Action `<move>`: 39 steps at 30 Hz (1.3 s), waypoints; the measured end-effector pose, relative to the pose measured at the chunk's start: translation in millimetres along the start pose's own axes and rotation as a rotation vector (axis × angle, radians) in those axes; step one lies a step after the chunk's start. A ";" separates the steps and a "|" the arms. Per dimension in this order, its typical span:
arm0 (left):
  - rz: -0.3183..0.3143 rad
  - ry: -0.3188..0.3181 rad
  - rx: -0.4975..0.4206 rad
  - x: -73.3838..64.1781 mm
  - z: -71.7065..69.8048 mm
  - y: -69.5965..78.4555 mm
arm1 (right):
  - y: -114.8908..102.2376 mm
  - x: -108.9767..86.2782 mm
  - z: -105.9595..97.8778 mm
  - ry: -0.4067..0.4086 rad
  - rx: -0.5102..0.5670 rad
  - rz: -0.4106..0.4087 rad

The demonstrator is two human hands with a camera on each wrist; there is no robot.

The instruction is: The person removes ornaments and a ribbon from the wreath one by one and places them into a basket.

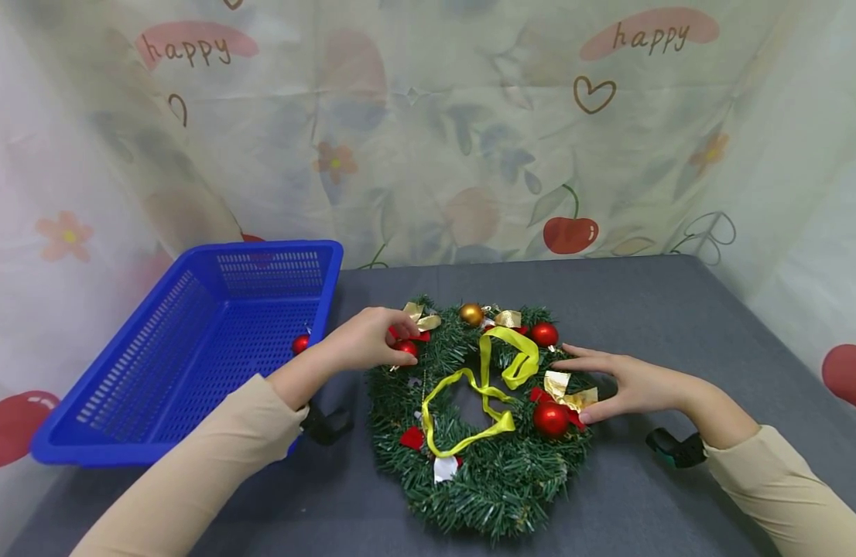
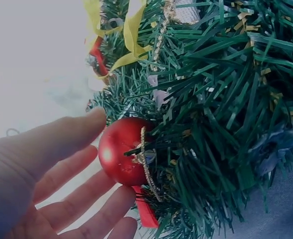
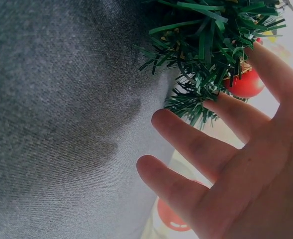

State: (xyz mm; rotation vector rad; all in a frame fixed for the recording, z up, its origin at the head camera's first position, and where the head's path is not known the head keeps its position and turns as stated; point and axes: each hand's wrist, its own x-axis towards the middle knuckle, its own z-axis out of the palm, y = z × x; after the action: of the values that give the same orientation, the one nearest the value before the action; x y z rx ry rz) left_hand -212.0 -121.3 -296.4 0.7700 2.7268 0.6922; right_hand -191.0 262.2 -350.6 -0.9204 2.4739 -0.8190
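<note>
A green wreath (image 1: pixel 484 487) lies on the grey table, with a loose yellow ribbon (image 1: pixel 463 445) over its middle. At its upper left, my left hand (image 1: pixel 372 336) is around a red ball ornament (image 2: pixel 124 152). In the left wrist view the thumb and relaxed fingertips come right up to the ball, whose gold string loop hangs free. My right hand (image 1: pixel 630 383) spreads its fingers along the wreath's right edge. The thumb lies by a gold bow (image 1: pixel 570 394) and another red ball (image 1: pixel 551 418). In the right wrist view those fingers are nearly straight, their tips at the green needles.
On the left stands a blue plastic basket (image 1: pixel 156 455) with a red ball (image 1: pixel 300 343) inside, near its right wall. A gold ball (image 1: pixel 472 313) and a further red ball (image 1: pixel 544 334) sit on the wreath's far side. A patterned curtain (image 1: pixel 414 155) hangs behind the table.
</note>
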 end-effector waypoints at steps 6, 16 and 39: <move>-0.025 -0.023 0.015 0.8 0.6 0.7 | 0.1 -0.2 0.3 0.000 0.003 0.003; -0.036 -0.050 0.040 1.0 1.4 0.0 | 0.1 -0.1 0.4 0.000 0.007 0.007; -0.012 0.038 0.000 4.9 1.7 -3.0 | -3.3 -0.6 -1.4 -0.002 -0.001 0.013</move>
State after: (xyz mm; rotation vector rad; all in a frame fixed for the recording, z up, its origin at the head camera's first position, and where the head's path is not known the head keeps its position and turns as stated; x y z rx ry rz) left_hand -216.9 -120.3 -299.7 0.7476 2.7630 0.7107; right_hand -189.7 261.1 -347.4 -0.9037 2.4766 -0.8121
